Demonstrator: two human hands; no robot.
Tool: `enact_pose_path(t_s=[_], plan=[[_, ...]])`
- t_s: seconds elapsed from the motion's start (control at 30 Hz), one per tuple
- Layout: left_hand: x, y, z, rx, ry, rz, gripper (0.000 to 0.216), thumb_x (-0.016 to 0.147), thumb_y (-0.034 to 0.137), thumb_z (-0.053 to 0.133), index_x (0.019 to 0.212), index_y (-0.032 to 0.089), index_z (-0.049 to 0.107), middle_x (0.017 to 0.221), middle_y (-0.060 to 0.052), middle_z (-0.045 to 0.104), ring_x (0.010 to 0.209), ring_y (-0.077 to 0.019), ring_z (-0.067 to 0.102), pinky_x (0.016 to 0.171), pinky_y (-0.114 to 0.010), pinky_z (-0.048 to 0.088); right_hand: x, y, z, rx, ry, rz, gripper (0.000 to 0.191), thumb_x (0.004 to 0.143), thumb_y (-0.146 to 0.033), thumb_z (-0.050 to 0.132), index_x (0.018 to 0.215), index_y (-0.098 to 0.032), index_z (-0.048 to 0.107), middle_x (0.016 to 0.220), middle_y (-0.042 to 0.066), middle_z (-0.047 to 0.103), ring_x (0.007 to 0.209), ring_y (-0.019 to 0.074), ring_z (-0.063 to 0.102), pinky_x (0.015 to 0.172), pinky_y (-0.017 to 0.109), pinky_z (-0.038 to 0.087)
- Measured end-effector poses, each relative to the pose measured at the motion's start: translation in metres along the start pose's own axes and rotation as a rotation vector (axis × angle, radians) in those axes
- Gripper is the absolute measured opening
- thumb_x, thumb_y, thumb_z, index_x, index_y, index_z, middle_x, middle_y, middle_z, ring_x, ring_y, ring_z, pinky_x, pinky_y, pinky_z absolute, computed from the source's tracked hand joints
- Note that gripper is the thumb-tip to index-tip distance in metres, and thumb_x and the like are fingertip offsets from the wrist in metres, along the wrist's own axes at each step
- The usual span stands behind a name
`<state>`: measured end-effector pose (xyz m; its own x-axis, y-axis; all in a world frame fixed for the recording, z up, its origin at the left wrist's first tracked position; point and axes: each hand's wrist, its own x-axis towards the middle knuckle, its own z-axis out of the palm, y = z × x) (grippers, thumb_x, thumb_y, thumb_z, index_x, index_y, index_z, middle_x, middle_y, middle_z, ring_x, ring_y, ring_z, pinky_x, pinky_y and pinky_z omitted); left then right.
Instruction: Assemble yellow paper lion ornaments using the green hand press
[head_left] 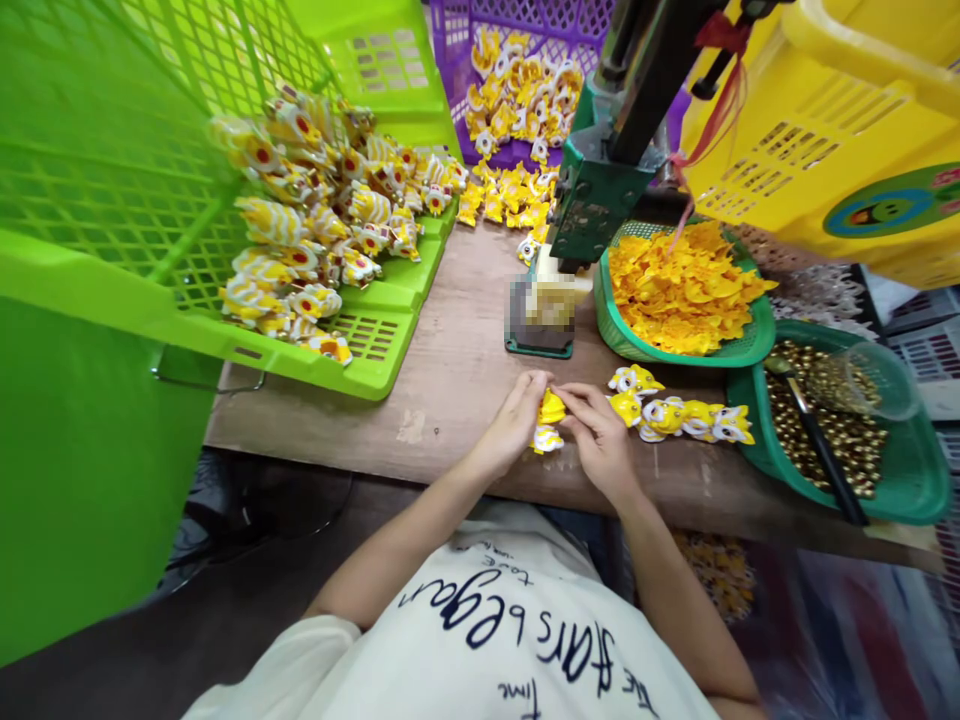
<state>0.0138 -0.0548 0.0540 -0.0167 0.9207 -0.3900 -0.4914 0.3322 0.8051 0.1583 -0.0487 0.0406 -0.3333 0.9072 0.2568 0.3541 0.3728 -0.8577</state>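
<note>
Both hands meet near the front of the table around a small yellow and white plastic toy figure point(549, 438). My left hand point(519, 415) is closed on its left side, fingertips at its upper part. From the right, my right hand point(600, 432) pinches the same figure with thumb and finger. The fingers hide part of the figure. Just beyond the right hand lies a short row of similar yellow and white toy pieces point(661, 418). A green hand press point(600, 200) stands behind the hands, its base plate point(538, 348) blurred out on top.
At left, a tilted green crate point(360, 375) holds many finished-looking figures. A purple basket point(450, 60) with yellow pieces stands behind. To the right are a green basket point(660, 352) of orange-yellow parts and a green tray point(919, 470) with gold beads, a scoop point(817, 440) and a clear cup point(892, 380).
</note>
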Motion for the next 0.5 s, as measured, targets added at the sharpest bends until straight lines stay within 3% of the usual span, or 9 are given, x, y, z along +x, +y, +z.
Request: enact_pose_path(t_s=[0.23, 0.5], plan=[[0.002, 0.003, -0.003, 0.070, 0.006, 0.022, 0.021, 0.095, 0.036, 0.053, 0.096, 0.018, 0.063, 0.086, -0.001, 0.061, 0.082, -0.0148, 0.058, 0.079, -0.023, 0.045, -0.002, 0.007, 0.010, 0.034, 0.058, 0.001, 0.035, 0.096, -0.022, 0.051, 0.127, -0.029, 0.067, 0.116, 0.007, 0.065, 0.111, 0.0189, 0.061, 0.098, 0.035, 0.051], [-0.004, 0.004, -0.003, -0.011, -0.031, 0.008, 0.020, 0.088, 0.035, 0.064, 0.101, 0.019, 0.063, 0.088, -0.002, 0.062, 0.090, -0.0170, 0.058, 0.086, -0.023, 0.044, -0.009, 0.018, 0.014, 0.067, 0.106, -0.011, 0.033, 0.095, -0.026, 0.053, 0.124, -0.027, 0.069, 0.116, 0.007, 0.066, 0.112, 0.0198, 0.062, 0.098, 0.037, 0.051]])
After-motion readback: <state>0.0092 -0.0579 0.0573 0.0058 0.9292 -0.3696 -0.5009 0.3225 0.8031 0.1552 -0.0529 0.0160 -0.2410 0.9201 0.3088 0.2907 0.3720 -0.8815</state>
